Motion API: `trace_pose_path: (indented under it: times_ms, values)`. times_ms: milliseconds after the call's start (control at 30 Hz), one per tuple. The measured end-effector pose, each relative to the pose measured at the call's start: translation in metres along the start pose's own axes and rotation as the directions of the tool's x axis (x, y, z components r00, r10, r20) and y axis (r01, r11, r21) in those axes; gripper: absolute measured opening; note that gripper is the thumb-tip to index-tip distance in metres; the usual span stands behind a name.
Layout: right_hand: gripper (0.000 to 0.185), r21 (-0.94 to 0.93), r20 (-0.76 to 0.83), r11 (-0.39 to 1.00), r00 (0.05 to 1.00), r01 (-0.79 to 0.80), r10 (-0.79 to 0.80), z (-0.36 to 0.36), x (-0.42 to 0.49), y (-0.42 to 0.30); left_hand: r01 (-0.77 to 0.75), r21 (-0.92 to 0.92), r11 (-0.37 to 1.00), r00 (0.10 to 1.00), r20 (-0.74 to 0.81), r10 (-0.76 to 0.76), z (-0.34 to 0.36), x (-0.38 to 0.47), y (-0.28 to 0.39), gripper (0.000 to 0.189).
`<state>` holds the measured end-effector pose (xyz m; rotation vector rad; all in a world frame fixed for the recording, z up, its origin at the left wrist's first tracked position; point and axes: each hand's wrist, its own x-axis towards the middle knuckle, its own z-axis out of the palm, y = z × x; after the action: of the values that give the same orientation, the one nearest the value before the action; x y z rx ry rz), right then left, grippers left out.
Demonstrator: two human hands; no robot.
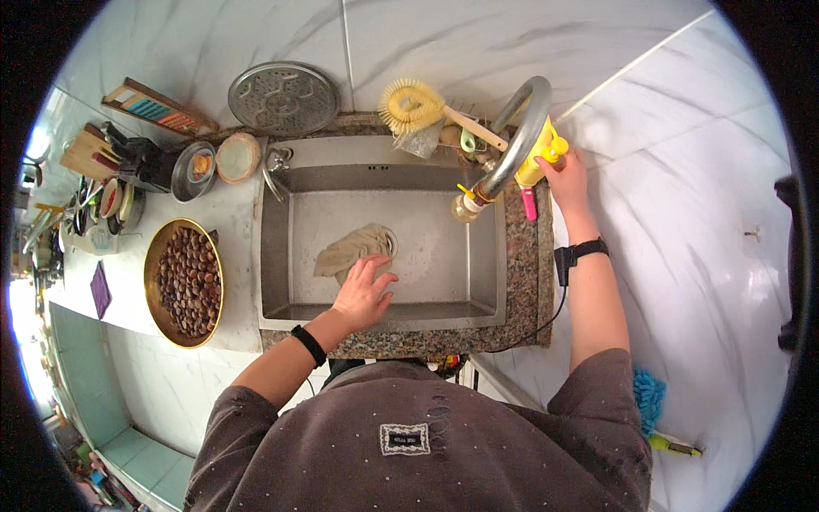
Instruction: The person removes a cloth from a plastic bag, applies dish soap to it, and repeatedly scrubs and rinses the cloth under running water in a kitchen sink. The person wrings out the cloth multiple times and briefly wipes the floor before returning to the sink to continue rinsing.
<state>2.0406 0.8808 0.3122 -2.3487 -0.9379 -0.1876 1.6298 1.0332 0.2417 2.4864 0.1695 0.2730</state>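
Note:
My right hand [568, 176] is closed around a yellow plastic bottle [534, 157] with a yellow cap, at the sink's back right corner behind the curved faucet [542, 102]. Over the near part of the stainless steel sink [441, 249] hovers my left hand [365, 291], fingers apart and holding nothing. Just beyond its fingertips a wet-looking beige cloth [352, 249] lies crumpled on the sink floor, partly over the drain [391, 242]. The bottle's lower part is partly hidden by the faucet pipe.
A yellow-bristled brush [413, 105] with a wooden handle rests behind the sink. On the left counter stand a brass-coloured pan of chestnuts [189, 281], a metal bowl [193, 171] and a black knife block [150, 166]. A round perforated metal plate [283, 97] leans on the wall.

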Motion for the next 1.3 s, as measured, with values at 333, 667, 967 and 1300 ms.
trace_pose_path:
  times_ms: [333,667,967,1300]
  values:
    - [0.066,-0.080,-0.276,0.988,0.955,-0.135,0.108,0.014,0.009,0.005,0.108,0.000,0.994,0.994,-0.022,-0.108,-0.001,-0.010,-0.006,0.029]
    - [0.064,0.385,-0.169,0.884,0.922,-0.265,0.350,0.031,0.003,0.031,0.149,-0.017,0.989,0.987,-0.061,-0.149,-0.004,-0.005,-0.009,0.028]
    - [0.077,0.245,0.178,0.641,0.684,-0.727,0.708,0.045,0.004,0.045,0.182,-0.007,0.983,0.982,-0.056,-0.182,-0.010,-0.015,-0.013,0.027]
    - [0.025,0.203,0.563,0.672,0.647,-0.712,0.515,0.075,-0.069,0.005,0.528,0.129,0.840,0.839,0.078,-0.539,-0.014,-0.036,-0.063,0.020]
